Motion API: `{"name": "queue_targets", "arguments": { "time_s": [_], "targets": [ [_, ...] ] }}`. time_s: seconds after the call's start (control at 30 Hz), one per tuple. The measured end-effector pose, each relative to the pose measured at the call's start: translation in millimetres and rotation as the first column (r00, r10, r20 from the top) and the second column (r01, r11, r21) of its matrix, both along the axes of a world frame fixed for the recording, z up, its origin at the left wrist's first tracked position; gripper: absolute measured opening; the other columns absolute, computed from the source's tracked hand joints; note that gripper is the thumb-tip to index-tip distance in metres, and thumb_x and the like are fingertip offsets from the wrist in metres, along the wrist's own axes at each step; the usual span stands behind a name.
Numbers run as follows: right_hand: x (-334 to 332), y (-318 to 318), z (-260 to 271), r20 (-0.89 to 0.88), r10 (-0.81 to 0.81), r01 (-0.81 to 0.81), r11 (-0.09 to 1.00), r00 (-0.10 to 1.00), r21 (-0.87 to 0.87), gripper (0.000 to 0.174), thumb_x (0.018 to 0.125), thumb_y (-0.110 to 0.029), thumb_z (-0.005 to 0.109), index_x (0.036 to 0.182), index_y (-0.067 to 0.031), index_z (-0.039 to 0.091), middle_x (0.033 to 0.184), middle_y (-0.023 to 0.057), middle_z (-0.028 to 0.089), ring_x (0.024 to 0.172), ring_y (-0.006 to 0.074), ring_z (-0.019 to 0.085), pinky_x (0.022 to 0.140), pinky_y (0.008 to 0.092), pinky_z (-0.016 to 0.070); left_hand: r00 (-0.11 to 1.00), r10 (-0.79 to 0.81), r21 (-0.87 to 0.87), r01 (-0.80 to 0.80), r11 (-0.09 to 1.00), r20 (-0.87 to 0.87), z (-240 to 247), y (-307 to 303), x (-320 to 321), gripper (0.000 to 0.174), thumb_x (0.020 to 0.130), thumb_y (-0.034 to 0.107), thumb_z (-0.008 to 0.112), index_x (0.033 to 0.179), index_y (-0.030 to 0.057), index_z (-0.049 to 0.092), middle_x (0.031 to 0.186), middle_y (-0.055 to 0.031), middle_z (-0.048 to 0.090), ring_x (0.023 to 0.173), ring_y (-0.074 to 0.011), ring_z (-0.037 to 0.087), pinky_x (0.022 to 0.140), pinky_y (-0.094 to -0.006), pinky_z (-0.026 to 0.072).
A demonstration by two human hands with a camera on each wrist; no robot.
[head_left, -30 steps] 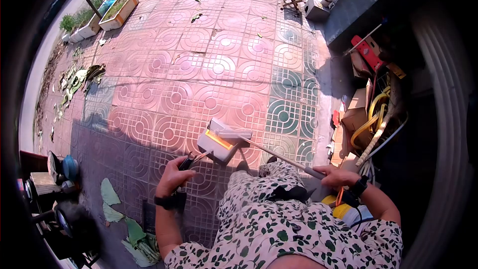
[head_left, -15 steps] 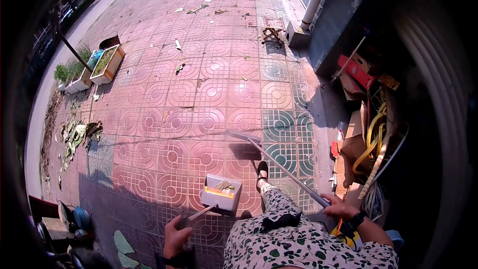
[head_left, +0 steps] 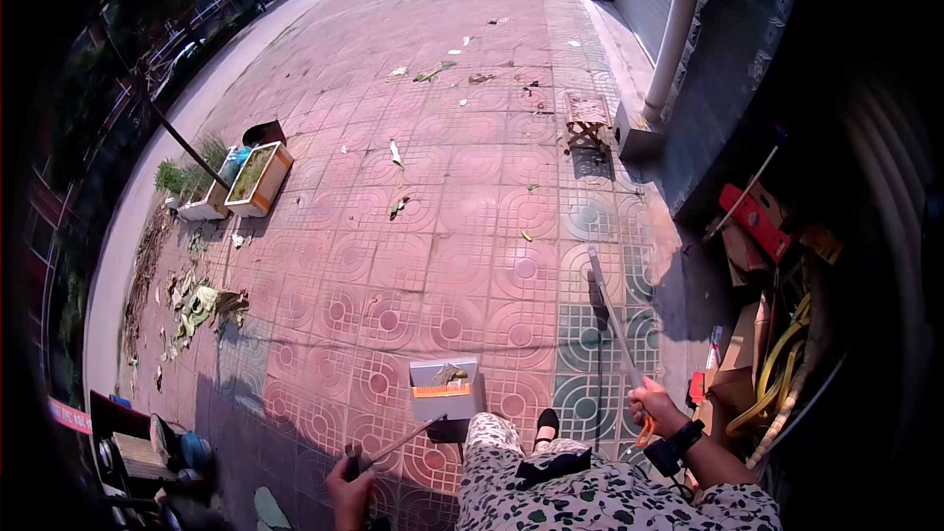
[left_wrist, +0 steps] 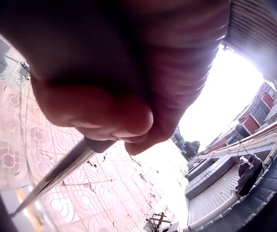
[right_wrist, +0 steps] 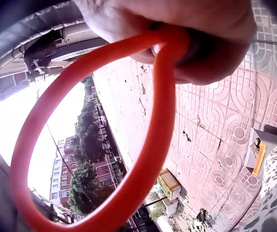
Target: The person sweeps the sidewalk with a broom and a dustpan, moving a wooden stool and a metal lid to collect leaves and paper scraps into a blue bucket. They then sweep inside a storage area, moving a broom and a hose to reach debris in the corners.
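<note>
My left hand (head_left: 349,492) grips the handle (head_left: 405,437) of a grey dustpan (head_left: 422,375). Across the pan runs an orange comb-like strip (head_left: 442,391), with a small heap of leafy scraps (head_left: 450,375) behind it. In the left wrist view, curled fingers (left_wrist: 104,113) wrap the top of that handle. With my right hand (head_left: 657,408) I hold a long-handled broom (head_left: 620,334), which points forward over the green tiles at the right. An orange loop (right_wrist: 150,130) hangs from its handle end, large in the right wrist view.
Scattered leaves (head_left: 396,154) dot the patterned pavement ahead, and a pile of wilted leaves (head_left: 202,305) lies at left. Planter boxes (head_left: 280,182) stand farther left. At right are a small folding stool (head_left: 587,118), a white pipe (head_left: 672,54), cardboard and yellow hose (head_left: 777,374).
The broom has lifted off the dustpan and swung forward and right. Leafy scraps now show in the pan. My head view has tilted up, and a foot has stepped forward.
</note>
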State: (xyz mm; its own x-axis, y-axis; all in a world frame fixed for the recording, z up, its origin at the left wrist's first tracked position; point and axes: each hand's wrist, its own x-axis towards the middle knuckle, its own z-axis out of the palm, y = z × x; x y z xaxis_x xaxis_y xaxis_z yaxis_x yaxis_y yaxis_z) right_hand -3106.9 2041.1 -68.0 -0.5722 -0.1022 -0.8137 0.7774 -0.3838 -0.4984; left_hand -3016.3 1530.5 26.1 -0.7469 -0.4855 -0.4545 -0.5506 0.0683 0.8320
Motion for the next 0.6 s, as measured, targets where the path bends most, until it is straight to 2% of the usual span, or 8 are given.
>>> {"name": "queue_targets", "arguments": {
  "time_s": [0.17,0.23,0.33,0.37,0.43,0.47,0.53,0.6],
  "targets": [
    [-103.7,-63.2,-15.7,0.042,-0.101,0.106,0.985,0.994,-0.133,0.013,0.081,-0.002,0.049,0.083,-0.0098,0.038,0.060,0.0024,0.042,0.047,0.0115,0.044,0.041,0.0248,0.0396,0.999,0.034,-0.009,-0.035,0.999,-0.028,-8.5,-0.9,-74.2,0.021,0.069,0.002,0.060,0.090,0.0006,0.058,0.057,-0.0009,0.052,0.038,-0.0080,0.044,0.034,-0.0218,0.0346],
    [-152.3,-81.4,-28.5,0.193,-0.197,0.260,0.880,0.961,-0.398,0.011,0.082,-0.005,0.050,0.079,-0.0087,0.040,0.061,0.0018,0.043,0.048,0.0103,0.043,0.042,0.0229,0.0399,0.998,0.056,0.028,-0.056,0.998,-0.013,-13.9,-3.5,-113.9,0.019,0.068,0.001,0.061,0.087,0.0021,0.057,0.057,0.0000,0.051,0.038,-0.0085,0.045,0.034,-0.0226,0.0346],
    [-232.4,-104.3,-27.5,0.242,-0.145,0.268,0.737,0.959,-0.621,0.022,0.085,-0.013,0.052,0.068,-0.0099,0.039,0.060,-0.0022,0.039,0.049,0.0060,0.040,0.045,0.0181,0.0382,1.000,-0.009,0.098,0.011,0.995,-0.026,-41.8,-15.3,-178.1,0.016,0.069,0.001,0.060,0.084,0.0036,0.056,0.055,0.0001,0.049,0.037,-0.0085,0.044,0.033,-0.0232,0.0345],
    [-251.9,-103.3,-35.6,0.236,-0.096,0.238,0.674,0.967,-0.699,0.015,0.085,-0.011,0.051,0.075,-0.0091,0.041,0.066,-0.0008,0.042,0.051,0.0053,0.040,0.044,0.0176,0.0379,1.000,-0.009,0.112,0.011,0.994,-0.018,-47.8,-15.1,-192.8,0.016,0.069,0.001,0.060,0.084,0.0036,0.056,0.055,0.0001,0.049,0.037,-0.0085,0.044,0.033,-0.0232,0.0345],
    [-282.9,-108.0,-68.5,0.077,-0.297,0.252,0.613,0.952,-0.749,0.012,0.086,-0.006,0.048,0.097,-0.0079,0.044,0.071,0.0011,0.045,0.052,0.0044,0.040,0.043,0.0176,0.0379,0.999,-0.033,0.102,0.032,0.994,0.007,-52.0,-23.9,-232.2,0.014,0.070,0.002,0.059,0.083,0.0038,0.055,0.053,0.0005,0.047,0.036,-0.0081,0.043,0.032,-0.0230,0.0335],
    [-300.3,-108.2,-64.4,0.076,-0.300,0.253,0.612,0.951,-0.749,0.012,0.086,-0.006,0.048,0.097,-0.0079,0.044,0.071,0.0011,0.045,0.052,0.0044,0.040,0.043,0.0176,0.0379,0.999,-0.041,0.045,0.041,0.998,-0.015,-53.6,-29.4,-246.9,0.013,0.070,0.002,0.059,0.082,0.0036,0.054,0.052,0.0009,0.047,0.036,-0.0081,0.042,0.032,-0.0224,0.0321],
    [-312.7,-114.1,-40.6,-0.096,-0.229,0.158,0.867,0.969,-0.472,0.037,0.085,-0.002,0.047,0.119,-0.0111,0.037,0.073,0.0026,0.046,0.053,0.0043,0.041,0.042,0.0173,0.0378,0.998,-0.047,0.071,0.049,0.996,-0.030,-55.2,-45.5,-271.1,0.013,0.070,0.002,0.059,0.082,0.0034,0.054,0.052,0.0008,0.047,0.036,-0.0083,0.042,0.032,-0.0223,0.0321],
    [-323.3,-114.5,-28.3,-0.167,-0.175,0.131,0.960,0.970,-0.246,0.049,0.079,-0.001,0.050,0.125,-0.0095,0.034,0.071,0.0029,0.047,0.051,0.0062,0.043,0.040,0.0198,0.0375,0.996,-0.064,0.069,0.069,0.995,-0.062,-52.7,-56.3,-296.9,0.013,0.070,0.001,0.059,0.081,0.0030,0.053,0.050,0.0006,0.046,0.033,-0.0078,0.039,0.031,-0.0223,0.0315]
  ]
}}
